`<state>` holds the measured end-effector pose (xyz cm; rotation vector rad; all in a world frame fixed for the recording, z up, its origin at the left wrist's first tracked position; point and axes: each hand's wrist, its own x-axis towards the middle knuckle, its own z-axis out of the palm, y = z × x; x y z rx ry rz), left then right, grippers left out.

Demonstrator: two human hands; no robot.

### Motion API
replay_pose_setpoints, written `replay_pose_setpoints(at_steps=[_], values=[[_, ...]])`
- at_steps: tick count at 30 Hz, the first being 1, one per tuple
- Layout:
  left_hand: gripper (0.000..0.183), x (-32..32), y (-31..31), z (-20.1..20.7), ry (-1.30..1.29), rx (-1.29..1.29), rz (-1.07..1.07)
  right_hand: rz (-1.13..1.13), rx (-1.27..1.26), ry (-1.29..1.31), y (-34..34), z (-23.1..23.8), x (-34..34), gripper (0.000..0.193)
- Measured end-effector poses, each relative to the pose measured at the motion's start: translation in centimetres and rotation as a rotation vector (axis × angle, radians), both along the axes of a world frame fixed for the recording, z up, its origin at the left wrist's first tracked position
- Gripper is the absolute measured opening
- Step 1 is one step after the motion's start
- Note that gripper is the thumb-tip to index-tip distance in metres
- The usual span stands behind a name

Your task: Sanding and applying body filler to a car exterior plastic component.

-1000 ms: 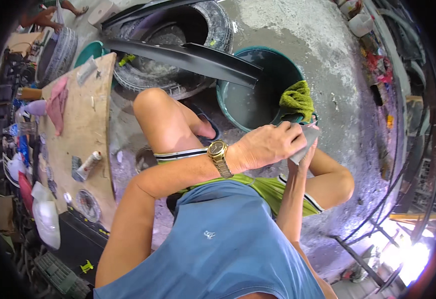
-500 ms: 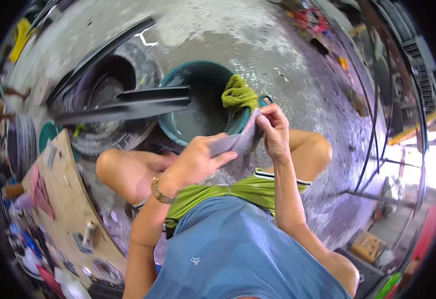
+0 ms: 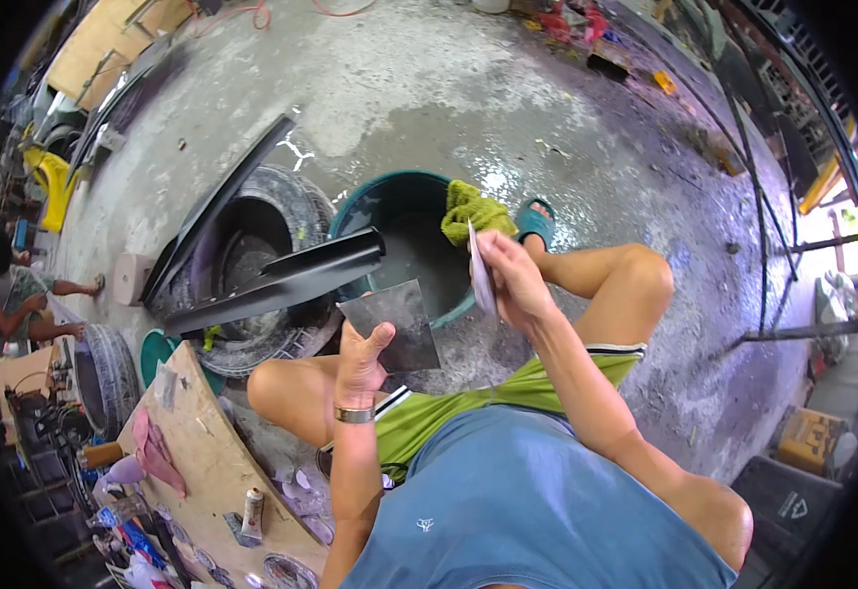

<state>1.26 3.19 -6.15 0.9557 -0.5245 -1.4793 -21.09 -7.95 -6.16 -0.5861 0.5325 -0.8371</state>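
Observation:
My left hand (image 3: pixel 362 361) is closed on a dark grey, rectangular sheet of sandpaper (image 3: pixel 396 327), its thumb pressed on the near face. To the right, my right hand (image 3: pixel 517 280) pinches a second, paler piece of sandpaper (image 3: pixel 481 275), seen nearly edge-on. The two pieces are apart. Just beyond both hands stands a teal tub (image 3: pixel 390 180) with greyish water in it. A green cloth (image 3: pixel 476 211) hangs over its right rim, close to my right fingers.
Long black trim pieces (image 3: pixel 301 280) lie across a tyre (image 3: pixel 306 211) left of the tub. A wooden board (image 3: pixel 208 461) at lower left bears a tube (image 3: pixel 252 510) and a pink cloth (image 3: pixel 157 454). Another person (image 3: pixel 7 294) sits far left. Metal bars (image 3: pixel 767 226) stand at right.
My hands have moved apart: the paper they held together is now two separate pieces, one in each hand. The left piece now lies broad side up. The view has shifted, showing more floor beyond.

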Motion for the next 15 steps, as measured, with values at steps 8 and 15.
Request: replay_pose_setpoints(at_steps=[8, 15], values=[[0.046, -3.7, -0.2, -3.6, 0.261, 0.140, -0.058, -0.058, -0.160, 0.194, 4.9, -0.8, 5.3, 0.011], [0.070, -4.0, 2.1, -2.9, 0.632, 0.027, -0.060, -0.140, -0.333, 0.540, 2.8, -0.6, 2.5, 0.014]])
